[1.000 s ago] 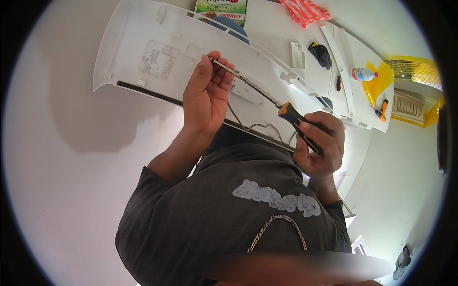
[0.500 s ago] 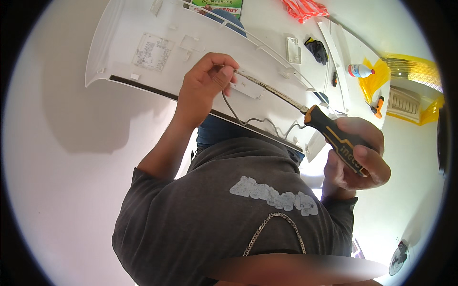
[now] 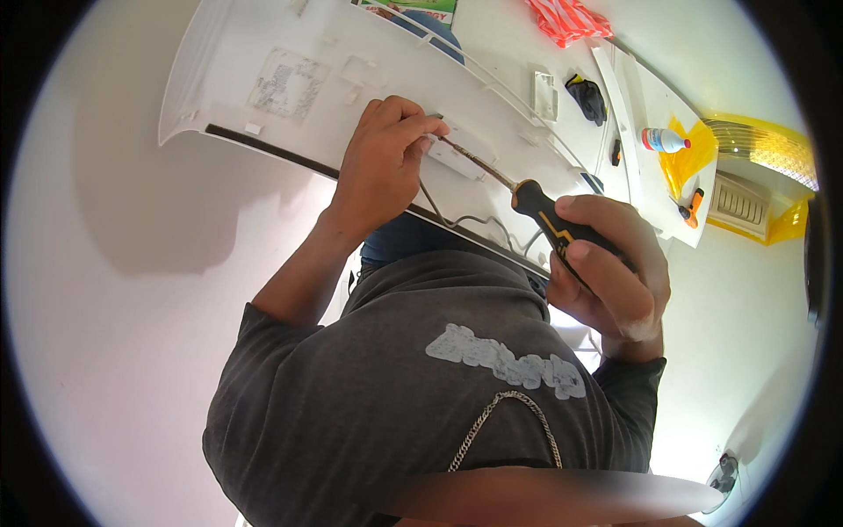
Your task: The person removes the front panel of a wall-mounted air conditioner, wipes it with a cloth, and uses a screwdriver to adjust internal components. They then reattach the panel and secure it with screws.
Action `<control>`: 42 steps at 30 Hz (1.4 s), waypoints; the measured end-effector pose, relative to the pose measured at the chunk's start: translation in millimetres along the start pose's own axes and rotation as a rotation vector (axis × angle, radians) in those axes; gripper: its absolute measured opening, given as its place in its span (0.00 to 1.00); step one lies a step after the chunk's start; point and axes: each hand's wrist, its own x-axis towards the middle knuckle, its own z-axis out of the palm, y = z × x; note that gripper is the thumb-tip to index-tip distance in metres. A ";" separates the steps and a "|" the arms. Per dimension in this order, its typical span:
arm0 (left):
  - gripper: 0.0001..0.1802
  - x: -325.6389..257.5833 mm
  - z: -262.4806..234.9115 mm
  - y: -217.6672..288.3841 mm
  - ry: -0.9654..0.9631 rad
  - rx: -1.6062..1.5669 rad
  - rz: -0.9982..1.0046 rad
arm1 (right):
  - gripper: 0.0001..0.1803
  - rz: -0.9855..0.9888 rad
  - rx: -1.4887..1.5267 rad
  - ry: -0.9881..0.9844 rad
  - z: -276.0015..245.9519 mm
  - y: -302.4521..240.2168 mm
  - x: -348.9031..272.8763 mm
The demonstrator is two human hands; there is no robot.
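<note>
While the right hand [image 3: 606,272] is wrapped shut around the black-and-yellow handle of a screwdriver [image 3: 527,202], the left hand [image 3: 382,167] pinches its fingertips together at the tool's tip, where the thin metal shaft meets a small white fitting [image 3: 457,158] on a large white plastic cover [image 3: 290,79]. Whether a screw sits between those fingertips cannot be told. The cover lies across the person's lap, its dark lower edge nearest the body, with a grey wire [image 3: 457,215] looping below it. Judged by its look, the cover is light but broad and somewhat flexible, thin moulded plastic that could crack at clips; it is best held by its long edges. The screwdriver is stiff, its ribbed handle the sound grip. Beyond the cover's far edge lie a small white bottle [image 3: 663,139], an orange-striped cloth [image 3: 566,18] and a black object [image 3: 587,95].
</note>
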 end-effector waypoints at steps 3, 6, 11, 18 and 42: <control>0.12 -1.7 1.6 0.6 0.004 0.032 -0.044 | 0.28 -0.009 -0.024 -0.023 2.6 3.9 3.5; 0.13 -2.1 2.3 1.5 0.002 0.068 -0.057 | 0.29 -0.018 -0.016 -0.037 5.3 8.6 8.2; 0.13 -1.6 1.6 0.9 -0.002 0.064 -0.071 | 0.28 -0.017 -0.009 -0.062 3.7 7.0 12.4; 0.14 -0.7 1.1 -4.4 -0.006 0.022 -0.083 | 0.25 -0.103 -0.039 -0.125 10.7 8.3 26.1; 0.13 -1.4 7.8 -11.0 0.056 0.070 -0.017 | 0.22 -0.187 -0.433 -0.704 -16.0 -24.8 85.9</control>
